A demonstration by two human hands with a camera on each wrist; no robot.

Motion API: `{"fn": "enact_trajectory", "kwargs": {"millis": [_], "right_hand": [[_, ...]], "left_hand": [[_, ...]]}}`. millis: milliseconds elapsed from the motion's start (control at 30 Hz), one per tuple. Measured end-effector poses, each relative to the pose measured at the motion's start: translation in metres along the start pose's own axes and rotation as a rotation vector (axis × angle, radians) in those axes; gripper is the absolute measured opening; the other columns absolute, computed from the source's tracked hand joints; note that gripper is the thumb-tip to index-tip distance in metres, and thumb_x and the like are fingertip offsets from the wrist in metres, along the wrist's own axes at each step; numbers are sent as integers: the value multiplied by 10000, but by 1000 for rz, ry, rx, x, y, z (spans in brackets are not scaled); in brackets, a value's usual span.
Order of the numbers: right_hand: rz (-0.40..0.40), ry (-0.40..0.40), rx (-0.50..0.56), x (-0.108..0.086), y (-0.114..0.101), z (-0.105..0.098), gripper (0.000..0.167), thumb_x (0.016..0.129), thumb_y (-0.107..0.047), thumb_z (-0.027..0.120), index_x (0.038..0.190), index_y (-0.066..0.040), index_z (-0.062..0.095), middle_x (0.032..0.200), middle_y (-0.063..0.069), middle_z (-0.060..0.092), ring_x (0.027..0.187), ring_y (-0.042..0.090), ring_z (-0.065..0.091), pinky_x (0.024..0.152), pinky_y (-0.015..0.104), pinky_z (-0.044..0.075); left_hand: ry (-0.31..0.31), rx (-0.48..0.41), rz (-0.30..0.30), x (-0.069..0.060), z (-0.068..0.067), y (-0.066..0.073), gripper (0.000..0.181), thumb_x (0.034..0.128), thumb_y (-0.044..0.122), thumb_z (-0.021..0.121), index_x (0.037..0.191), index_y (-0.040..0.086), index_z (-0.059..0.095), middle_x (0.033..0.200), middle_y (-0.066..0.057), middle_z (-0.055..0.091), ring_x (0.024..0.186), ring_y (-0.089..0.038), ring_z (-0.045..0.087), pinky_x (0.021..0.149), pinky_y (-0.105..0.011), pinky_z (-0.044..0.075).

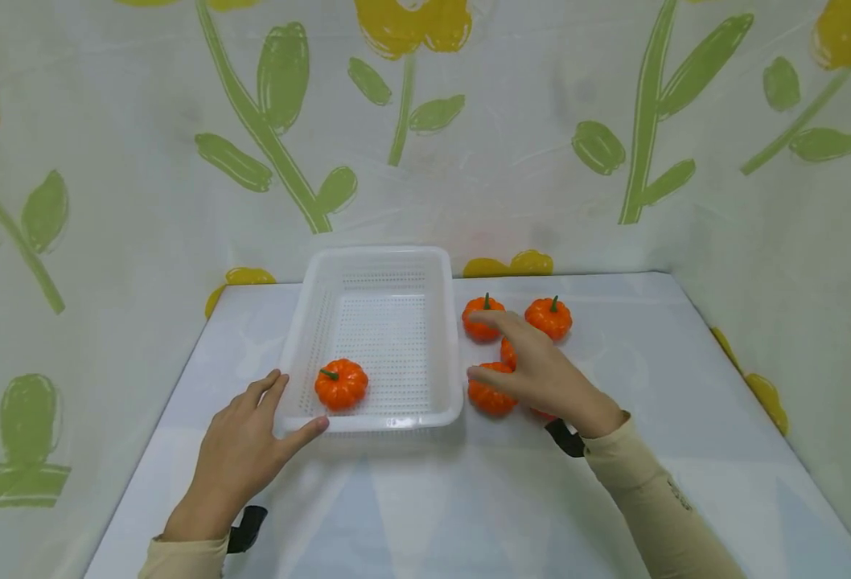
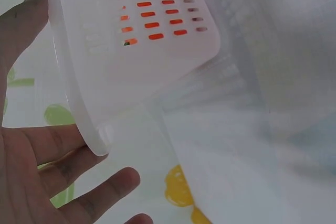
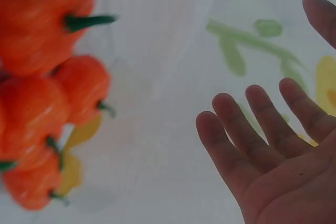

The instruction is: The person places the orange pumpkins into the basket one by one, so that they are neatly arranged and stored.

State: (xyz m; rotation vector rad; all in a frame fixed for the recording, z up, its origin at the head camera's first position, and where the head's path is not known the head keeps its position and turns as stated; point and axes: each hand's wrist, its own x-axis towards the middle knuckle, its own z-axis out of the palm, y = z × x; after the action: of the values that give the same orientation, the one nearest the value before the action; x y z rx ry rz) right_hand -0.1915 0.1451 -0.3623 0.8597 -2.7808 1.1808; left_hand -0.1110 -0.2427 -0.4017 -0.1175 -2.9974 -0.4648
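Note:
A white perforated plastic basket sits on the table with one small orange pumpkin in its near left corner. My left hand spans that corner, thumb at the front rim and fingers at the left rim. From below, the left wrist view shows its fingertips touching the basket, with orange showing through the slots. My right hand hovers over several orange pumpkins right of the basket, partly hiding them. In the right wrist view, its fingers are spread, apart from the pumpkins, and hold nothing.
A white table carries the basket and pumpkins. Pale cloth walls with green and yellow flower prints enclose it at the back and both sides. The basket stands near the table's back edge.

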Motion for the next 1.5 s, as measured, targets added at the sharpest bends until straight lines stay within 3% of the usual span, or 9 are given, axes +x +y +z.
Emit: {"fn": "enact_trajectory", "kwargs": {"millis": [167,367,600,700,1067,1333,1500], "right_hand": [[83,44,-54,-27,25,-12,733,867,-350,826,1474,-135,475,1478,9,501,1388,254,438,1113,553,392],[139,83,-109,-54,55,-18,729,853,-310,844,1459,-115,488,1476,51,491,1390,304,418,1101,597,380],[246,33,-150,-77,79,-19,832,855,-373,832,1500,-53,415,1497,172,451,1392,399,386,1094,657,346],[298,7,-162,-81,86,-17,876,858,-420,818,1522,-51,382,1514,202,417,1395,421,373,1090,671,344],[356,-17,-126,-85,103,-9,937,832,-454,829,1528,-19,376,1507,261,417,1383,468,379,1081,685,344],[371,-35,-111,-91,108,-3,883,849,-421,823,1505,-5,404,1459,255,474,1206,438,545,979,605,489],[362,-26,-108,-92,109,0,849,855,-377,826,1495,-4,413,1463,262,466,1217,450,549,981,595,496]], "left_hand": [[21,6,6,0,-2,0,1024,859,759,594,1479,-45,461,1497,-234,458,1223,-493,518,975,-683,412],[-5,10,-5,1,-1,1,1053,851,788,568,1488,-41,450,1505,-235,449,1227,-501,513,982,-688,404],[-12,9,-13,-1,-1,1,1034,854,761,600,1492,-37,444,1504,-230,446,1217,-507,515,977,-692,406],[-2,7,-14,-1,-1,-1,1034,856,762,596,1499,-32,438,1505,-227,444,1218,-504,513,980,-690,403],[-14,-3,-23,2,2,-1,1055,843,785,585,1498,-30,442,1512,-231,436,1222,-497,507,987,-690,399],[-21,-20,-23,1,3,-2,1060,843,791,577,1504,-27,434,1522,-218,431,1228,-492,510,992,-686,395],[-4,-18,-21,1,3,-2,1043,846,776,593,1496,-27,445,1514,-216,441,1219,-486,517,992,-681,402]]}}
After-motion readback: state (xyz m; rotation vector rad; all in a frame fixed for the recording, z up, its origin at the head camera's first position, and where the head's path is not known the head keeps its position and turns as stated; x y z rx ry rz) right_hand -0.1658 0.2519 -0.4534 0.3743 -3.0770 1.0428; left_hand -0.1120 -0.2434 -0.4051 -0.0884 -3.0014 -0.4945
